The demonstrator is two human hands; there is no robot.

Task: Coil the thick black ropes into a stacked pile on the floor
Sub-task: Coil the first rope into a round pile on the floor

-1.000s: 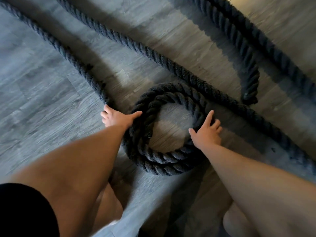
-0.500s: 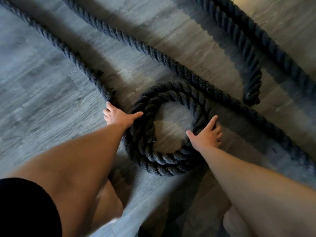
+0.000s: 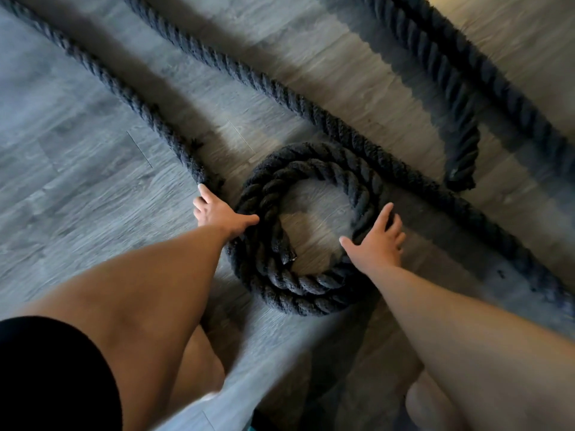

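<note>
A thick black rope lies coiled in a small stacked ring (image 3: 298,287) on the grey wood floor in the middle of the view. My left hand (image 3: 217,211) presses against the ring's outer left side, thumb on the rope, fingers spread toward the floor. My right hand (image 3: 378,239) rests flat on the ring's right side with fingers straight. A cut rope end (image 3: 287,247) sits inside the ring at its left. A long loose run of rope (image 3: 311,107) leaves the ring diagonally toward the upper left and lower right.
Another rope length (image 3: 124,91) runs from the upper left down to my left hand. A third rope (image 3: 448,98) hangs in from the top right and ends at a stub (image 3: 460,178) beside the coil. My knees show at the bottom edge.
My right hand has slid slightly down and inward along the coil's right side. My left hand stays at the coil's left edge. The view has shifted a little.
</note>
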